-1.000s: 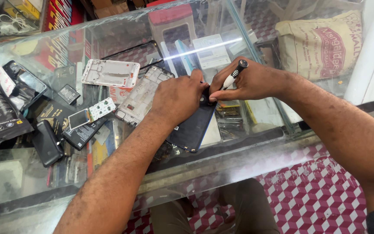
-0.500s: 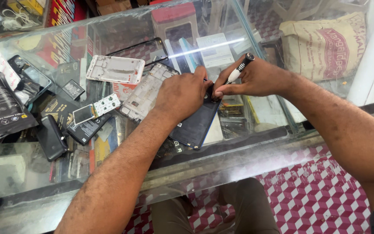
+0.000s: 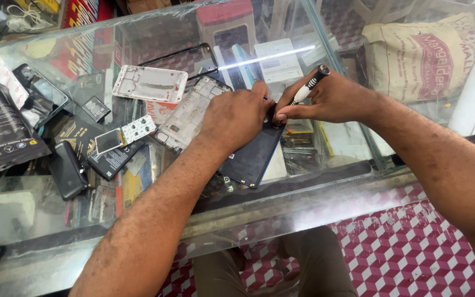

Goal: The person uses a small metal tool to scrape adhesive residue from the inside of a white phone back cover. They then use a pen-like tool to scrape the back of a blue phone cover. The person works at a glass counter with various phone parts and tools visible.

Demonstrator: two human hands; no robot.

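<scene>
The right hand is closed around a small screwdriver with a black handle and a white collar; its tip, hidden under the fingers, points down at the top edge of a dark, flat, rectangular phone body. The left hand lies palm down on the upper part of this phone, fingers bent, and presses it onto the glass counter top. The phone lies tilted, its lower end pointing to 7 o'clock.

At 9 o'clock from the left hand, touching the phone's side, is a grey metal phone middle frame. At 10 o'clock from that hand lies a white plastic phone frame, and above it, at 11 o'clock, a thin black empty bezel. Further at 9 o'clock are a small green and white circuit board and a black rectangular battery. At the far left edge lies a black printed packet. At 2 o'clock from the right hand, behind the glass, stands a beige woven sack.
</scene>
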